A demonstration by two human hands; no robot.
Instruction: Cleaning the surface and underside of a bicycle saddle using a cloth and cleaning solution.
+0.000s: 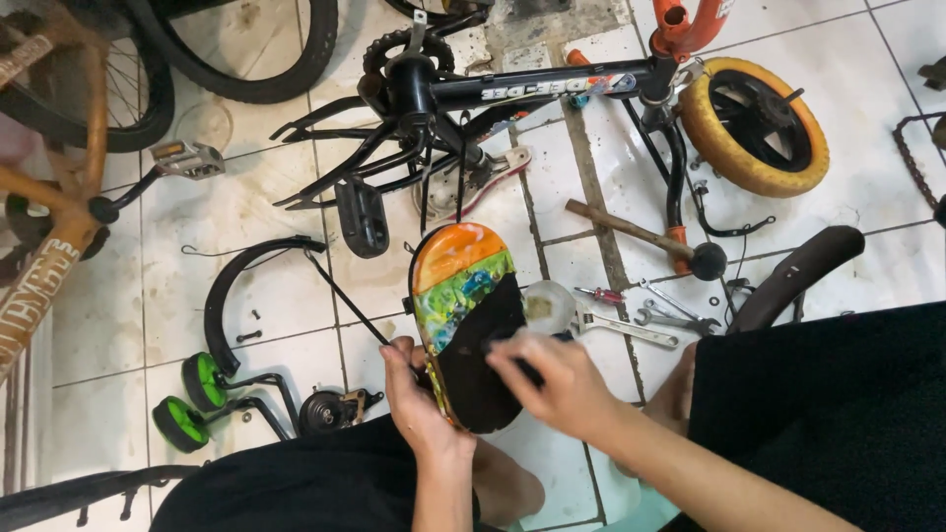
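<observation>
Bright, even indoor light; motion blur on right hand (552,379).

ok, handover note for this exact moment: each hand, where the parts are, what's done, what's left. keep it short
Left hand: grips the lower edge of the colourful chain guard, holding it tilted above the lap.
Right hand: on the guard's black inner face, holding a dark tool too blurred to identify.
Parts: black bike frame lies on the tiled floor; hammer, wrenches and screwdriver to the right; green training wheels and black fender to the left.
Done: guard, training wheels and fender are off the frame.
Left: work on the guard unfinished; nothing refitted.
</observation>
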